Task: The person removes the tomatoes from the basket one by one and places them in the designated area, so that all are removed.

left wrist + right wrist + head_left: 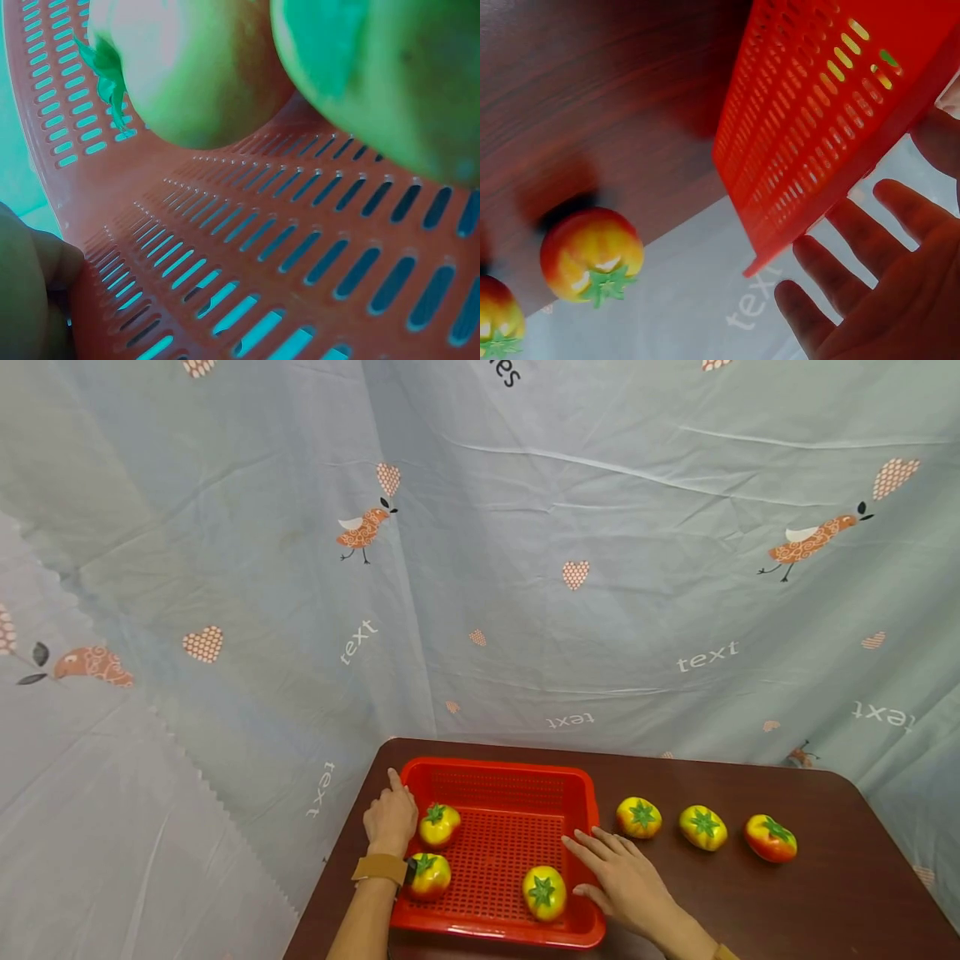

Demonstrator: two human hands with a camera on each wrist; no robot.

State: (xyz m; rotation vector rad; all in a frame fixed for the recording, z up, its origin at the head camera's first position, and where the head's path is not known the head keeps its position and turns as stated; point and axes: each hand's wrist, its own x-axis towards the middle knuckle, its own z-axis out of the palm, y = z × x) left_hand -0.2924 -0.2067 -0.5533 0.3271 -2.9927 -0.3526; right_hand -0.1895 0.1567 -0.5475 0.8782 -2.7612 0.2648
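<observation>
A red plastic basket [487,839] with slotted walls stands at the table's left end. Inside it lie three yellow-red tomatoes with green star-shaped tops: two along the left wall, a far one [439,825] and a near one [430,878], and a third [544,893] toward the near right corner. My left hand [390,817] is at the basket's left rim, index finger stretched forward; its fingers [56,259] show right beside the wall in the left wrist view. At the opposite rim my right hand [621,875] rests with fingers spread and fairly straight.
Three more tomatoes stand in a row on the dark brown table [825,893] right of the basket: a left one [639,817], a middle one [703,827] and a right one [770,839]. A patterned grey-blue curtain [480,543] hangs behind the table and along its left side.
</observation>
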